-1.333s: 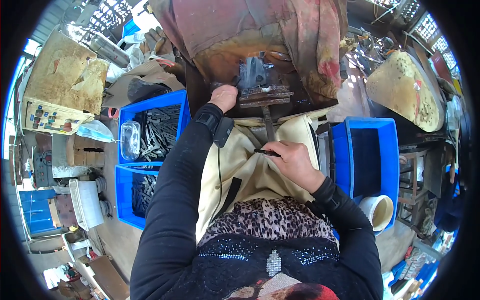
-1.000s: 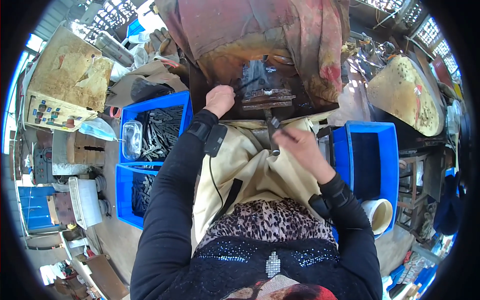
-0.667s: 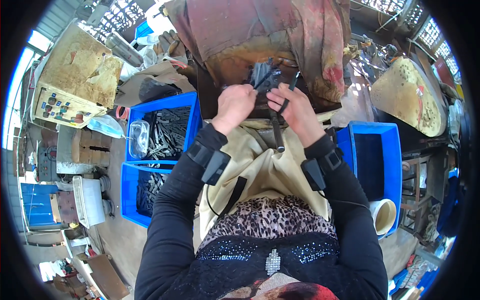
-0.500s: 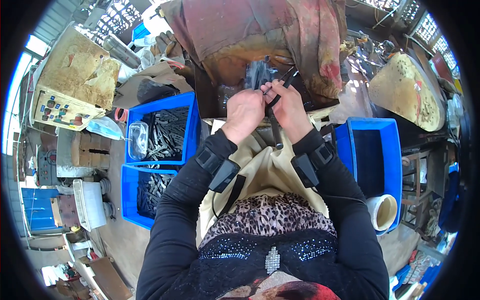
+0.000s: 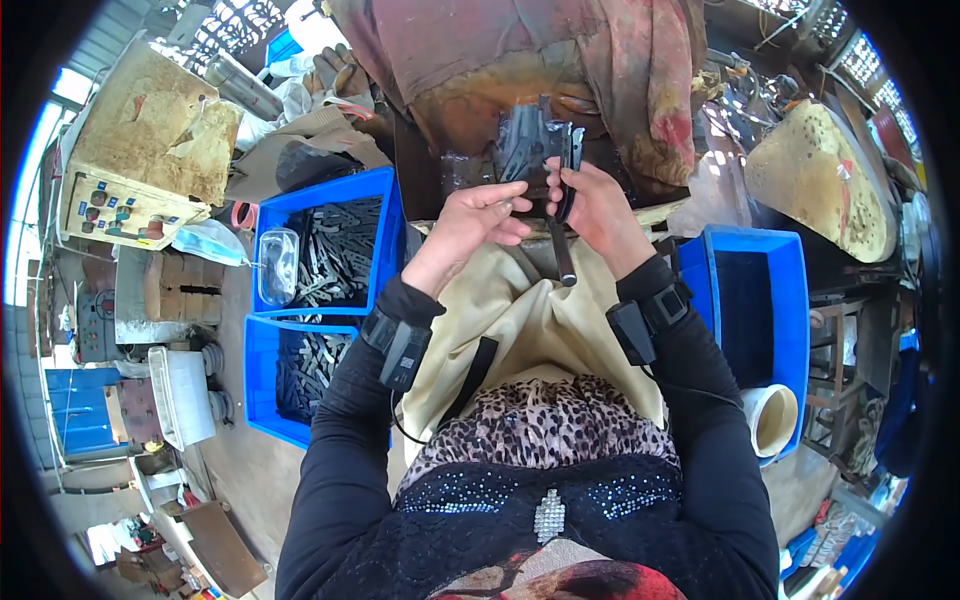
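Over the front of the metal trough [image 5: 450, 205], my right hand [image 5: 600, 215] is closed round a narrow dark metal piece [image 5: 570, 150], which stands up from the fingers. Below that hand, a dark rod [image 5: 562, 255] with a rounded end points toward me; whether the hand grips it too is unclear. My left hand [image 5: 468, 225] is just to the left, apart from the metal piece. Its thumb and forefinger are pinched together, and anything between them is too small to name. Behind both hands lie grey metal strips [image 5: 520, 140] in the trough.
Two blue crates [image 5: 385, 240] on the left hold many dark metal strips [image 5: 335, 250]; a clear plastic box [image 5: 278, 265] sits at one's edge. A blue bin [image 5: 795, 300] with a cream tube [image 5: 770, 420] stands right. Stained cloth [image 5: 480, 50] hangs behind the trough. A control box [image 5: 140, 150] is far left.
My left hand has drawn back left, away from the right hand. The right hand has moved slightly right, and the metal piece in it now stands more upright.
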